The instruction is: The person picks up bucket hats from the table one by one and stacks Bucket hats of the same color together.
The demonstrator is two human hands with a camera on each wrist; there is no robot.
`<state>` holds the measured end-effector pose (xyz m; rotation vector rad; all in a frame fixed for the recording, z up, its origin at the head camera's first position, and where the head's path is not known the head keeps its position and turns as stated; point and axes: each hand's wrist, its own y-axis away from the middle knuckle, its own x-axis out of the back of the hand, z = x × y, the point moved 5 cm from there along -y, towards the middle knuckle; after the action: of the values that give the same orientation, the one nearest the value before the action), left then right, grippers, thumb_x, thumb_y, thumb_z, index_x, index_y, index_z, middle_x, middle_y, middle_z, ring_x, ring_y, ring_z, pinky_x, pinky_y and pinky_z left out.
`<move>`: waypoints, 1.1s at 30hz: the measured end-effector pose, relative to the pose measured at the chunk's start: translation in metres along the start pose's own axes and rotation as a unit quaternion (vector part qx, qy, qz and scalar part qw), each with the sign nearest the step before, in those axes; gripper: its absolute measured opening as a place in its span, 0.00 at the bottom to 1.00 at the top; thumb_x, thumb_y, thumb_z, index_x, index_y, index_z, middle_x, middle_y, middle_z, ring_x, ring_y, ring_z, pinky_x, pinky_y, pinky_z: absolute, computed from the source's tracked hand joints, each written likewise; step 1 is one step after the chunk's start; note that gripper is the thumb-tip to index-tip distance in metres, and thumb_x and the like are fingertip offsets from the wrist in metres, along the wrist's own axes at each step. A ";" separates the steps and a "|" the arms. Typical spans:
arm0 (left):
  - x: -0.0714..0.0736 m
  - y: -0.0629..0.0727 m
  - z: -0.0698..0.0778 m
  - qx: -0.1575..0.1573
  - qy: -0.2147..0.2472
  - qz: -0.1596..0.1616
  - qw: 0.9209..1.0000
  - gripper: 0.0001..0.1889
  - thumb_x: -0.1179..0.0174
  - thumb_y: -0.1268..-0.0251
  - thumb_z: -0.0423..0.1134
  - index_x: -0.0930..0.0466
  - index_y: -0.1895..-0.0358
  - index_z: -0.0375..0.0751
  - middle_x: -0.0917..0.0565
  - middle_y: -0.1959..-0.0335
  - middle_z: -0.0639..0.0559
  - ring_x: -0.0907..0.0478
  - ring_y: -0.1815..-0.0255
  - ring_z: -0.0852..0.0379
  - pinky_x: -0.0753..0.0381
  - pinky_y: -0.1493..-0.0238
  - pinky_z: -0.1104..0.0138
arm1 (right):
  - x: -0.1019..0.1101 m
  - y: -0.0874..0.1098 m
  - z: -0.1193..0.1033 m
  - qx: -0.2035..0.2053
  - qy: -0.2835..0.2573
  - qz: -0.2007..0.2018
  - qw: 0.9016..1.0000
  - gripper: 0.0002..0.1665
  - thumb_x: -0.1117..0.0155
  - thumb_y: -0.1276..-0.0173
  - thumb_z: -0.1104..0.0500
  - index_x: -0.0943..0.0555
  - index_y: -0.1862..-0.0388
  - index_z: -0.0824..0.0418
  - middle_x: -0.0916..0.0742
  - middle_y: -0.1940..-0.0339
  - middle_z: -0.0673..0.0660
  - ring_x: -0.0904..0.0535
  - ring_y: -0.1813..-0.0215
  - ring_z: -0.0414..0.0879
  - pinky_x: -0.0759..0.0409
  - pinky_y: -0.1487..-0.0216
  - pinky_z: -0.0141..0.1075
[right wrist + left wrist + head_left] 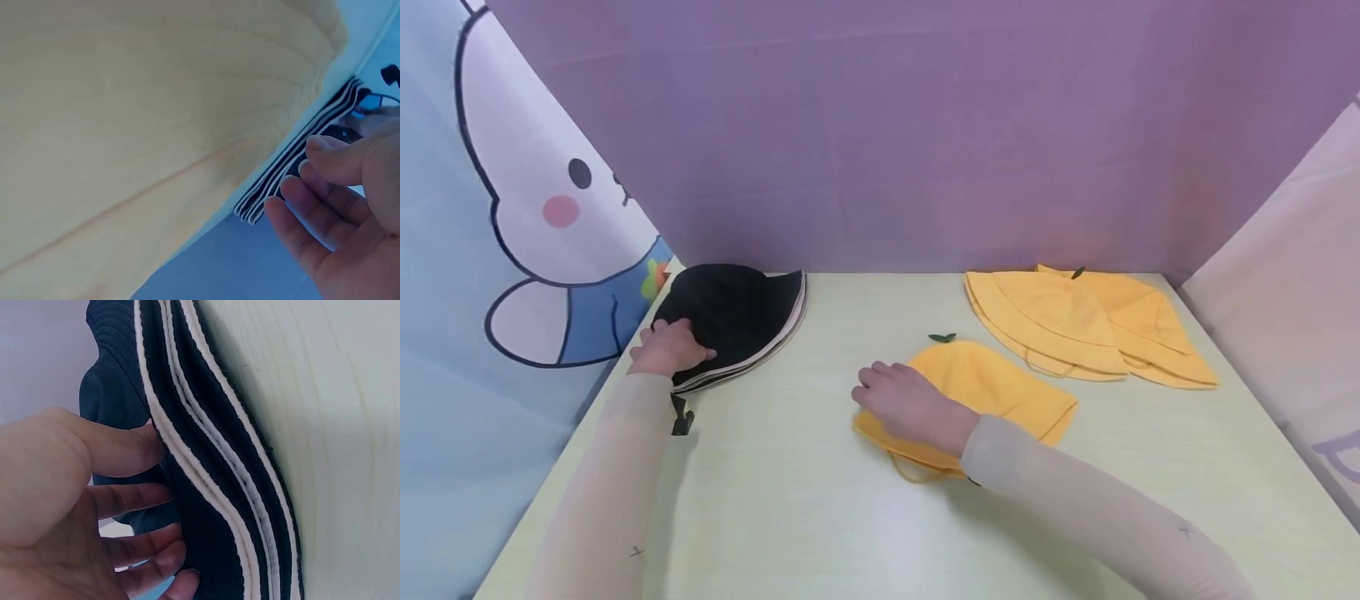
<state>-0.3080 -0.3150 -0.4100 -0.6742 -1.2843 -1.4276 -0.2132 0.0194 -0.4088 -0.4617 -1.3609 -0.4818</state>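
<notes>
A stack of black bucket hats (730, 317) with pale brim edging lies at the table's far left; several brim layers show in the left wrist view. My left hand (666, 346) rests on its near left side, with thumb and fingertips (153, 547) touching the black fabric and not wrapped around it. A yellow hat (977, 375) with a green leaf sprig on top lies near mid-table. Over its left part hovers my right hand (906, 404), fingers loosely bent with nothing between them in the right wrist view. A thin strap loops out below that hat.
Two more yellow hats (1045, 321) overlap at the back right of the pale table (760, 500). A purple cloth (880, 133) hangs along the back edge, and a blue cloth with a cartoon figure (542, 225) hangs at the left.
</notes>
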 end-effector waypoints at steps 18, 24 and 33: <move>-0.001 0.000 0.003 0.009 -0.019 0.022 1.000 0.37 0.41 0.29 0.47 0.42 0.29 0.23 0.48 0.32 0.15 0.54 0.32 0.17 0.50 0.34 0.26 | 0.018 0.100 0.098 -0.227 -0.135 0.018 0.964 0.09 0.31 0.33 0.66 0.16 0.54 0.62 0.18 0.62 0.54 0.18 0.62 0.51 0.23 0.76 0.37; 0.000 0.003 0.005 0.007 -0.020 0.021 1.000 0.37 0.41 0.29 0.47 0.42 0.29 0.23 0.47 0.32 0.15 0.53 0.32 0.18 0.50 0.33 0.27 | 0.011 0.133 0.132 -0.311 -0.177 -0.058 0.932 0.12 0.35 0.30 0.61 0.18 0.50 0.66 0.16 0.58 0.59 0.18 0.59 0.55 0.20 0.67 0.48; 0.000 0.006 0.005 0.015 -0.025 0.021 0.999 0.36 0.41 0.28 0.47 0.41 0.29 0.22 0.47 0.33 0.15 0.53 0.32 0.18 0.49 0.34 0.27 | -0.006 0.174 0.164 -0.393 -0.244 -0.163 0.871 0.07 0.44 0.31 0.61 0.26 0.69 0.63 0.25 0.76 0.55 0.32 0.77 0.48 0.33 0.75 0.38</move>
<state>-0.3038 -0.3098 -0.4073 -0.7172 -1.3204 -1.3621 -0.2458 0.2560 -0.3959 -1.0824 -1.7058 -1.2870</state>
